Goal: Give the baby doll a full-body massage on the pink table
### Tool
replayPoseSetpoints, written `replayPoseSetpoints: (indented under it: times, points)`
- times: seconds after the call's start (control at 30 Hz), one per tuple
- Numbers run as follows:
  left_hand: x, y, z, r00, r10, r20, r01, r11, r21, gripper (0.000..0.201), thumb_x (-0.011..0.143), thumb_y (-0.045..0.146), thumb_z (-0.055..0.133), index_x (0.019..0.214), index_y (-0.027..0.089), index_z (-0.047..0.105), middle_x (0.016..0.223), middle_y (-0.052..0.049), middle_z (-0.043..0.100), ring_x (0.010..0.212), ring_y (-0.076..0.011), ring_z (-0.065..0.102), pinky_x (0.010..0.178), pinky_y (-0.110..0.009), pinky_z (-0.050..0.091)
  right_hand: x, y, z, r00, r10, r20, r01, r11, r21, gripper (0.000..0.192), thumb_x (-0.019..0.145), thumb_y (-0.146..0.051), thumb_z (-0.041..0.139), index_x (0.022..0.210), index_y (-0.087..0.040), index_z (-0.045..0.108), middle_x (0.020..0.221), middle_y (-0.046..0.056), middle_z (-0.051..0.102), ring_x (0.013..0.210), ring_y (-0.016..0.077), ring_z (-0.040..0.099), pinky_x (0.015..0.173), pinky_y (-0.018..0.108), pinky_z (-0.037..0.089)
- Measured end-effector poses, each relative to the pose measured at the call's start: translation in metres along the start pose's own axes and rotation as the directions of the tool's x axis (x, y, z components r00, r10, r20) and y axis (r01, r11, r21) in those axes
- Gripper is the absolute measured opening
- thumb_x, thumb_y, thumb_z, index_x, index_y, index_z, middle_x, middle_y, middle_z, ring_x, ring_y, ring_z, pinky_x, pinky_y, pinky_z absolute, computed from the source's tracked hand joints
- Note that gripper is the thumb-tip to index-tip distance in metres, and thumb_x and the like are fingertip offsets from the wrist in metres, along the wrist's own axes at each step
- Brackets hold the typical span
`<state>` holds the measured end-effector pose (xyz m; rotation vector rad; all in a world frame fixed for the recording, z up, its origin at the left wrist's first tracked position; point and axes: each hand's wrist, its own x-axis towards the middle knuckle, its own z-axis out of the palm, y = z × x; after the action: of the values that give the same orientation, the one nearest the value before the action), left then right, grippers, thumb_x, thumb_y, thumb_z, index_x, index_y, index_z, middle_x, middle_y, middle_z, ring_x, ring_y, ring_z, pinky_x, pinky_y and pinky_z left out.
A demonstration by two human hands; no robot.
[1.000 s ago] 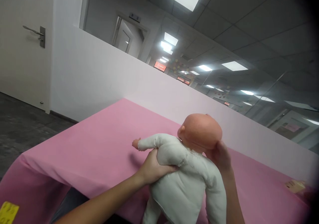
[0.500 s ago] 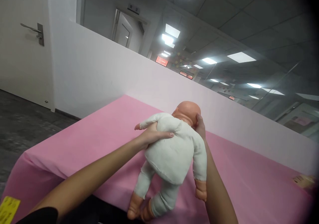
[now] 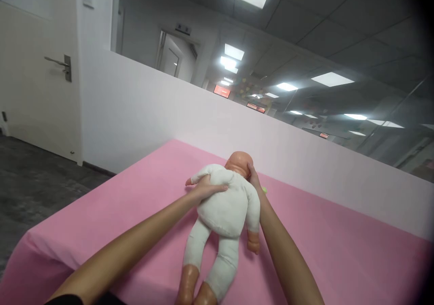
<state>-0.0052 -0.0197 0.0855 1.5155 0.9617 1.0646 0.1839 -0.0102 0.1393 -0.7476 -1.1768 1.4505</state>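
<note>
A baby doll (image 3: 224, 205) with a white cloth body and plastic head, hands and feet is between my hands, over the pink-covered table (image 3: 135, 196). Its head points away from me and its legs hang toward me. My left hand (image 3: 210, 188) grips the doll's torso below its arm on the left, thumb across the cloth. Around the right side of the doll's head and neck is my right hand (image 3: 254, 176), its fingers partly hidden behind the doll. I cannot tell whether the body touches the cloth.
A low white wall (image 3: 142, 101) runs along the table's far side. To the left are a door (image 3: 40, 83) with a lever handle and a dark floor (image 3: 44, 178). A small green thing (image 3: 265, 190) lies beside my right wrist.
The doll has moved away from me and slightly left, held in both hands. Its legs now stretch out straighter. The camera view has tilted a little.
</note>
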Motion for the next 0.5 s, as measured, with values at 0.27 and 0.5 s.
replayPoseSetpoints:
  times: [0.27, 0.5]
  points:
    - [0.043, -0.055, 0.004, 0.993, 0.102, 0.053, -0.097, 0.991, -0.096, 0.07, 0.069, 0.051, 0.081, 0.129, 0.022, 0.058, 0.131, -0.007, 0.068, 0.132, -0.0333, 0.058, 0.107, -0.034, 0.049, 0.04, 0.034, -0.045, 0.997, -0.073, 0.001, 0.071, 0.968, -0.242, 0.085, 0.071, -0.091, 0.044, 0.114, -0.023, 0.072, 0.128, 0.017, 0.07, 0.135, 0.0416, 0.055, 0.109, 0.054, 0.049]
    - [0.059, -0.087, 0.009, 0.994, 0.094, -0.054, -0.101, 0.984, -0.148, 0.067, 0.069, 0.05, 0.08, 0.127, 0.032, 0.053, 0.132, 0.002, 0.065, 0.137, -0.028, 0.053, 0.112, -0.034, 0.045, 0.065, 0.062, -0.069, 0.983, -0.142, 0.12, 0.174, 0.926, -0.336, 0.09, 0.072, -0.094, 0.039, 0.116, -0.023, 0.072, 0.127, 0.02, 0.07, 0.13, 0.0392, 0.06, 0.105, 0.05, 0.052]
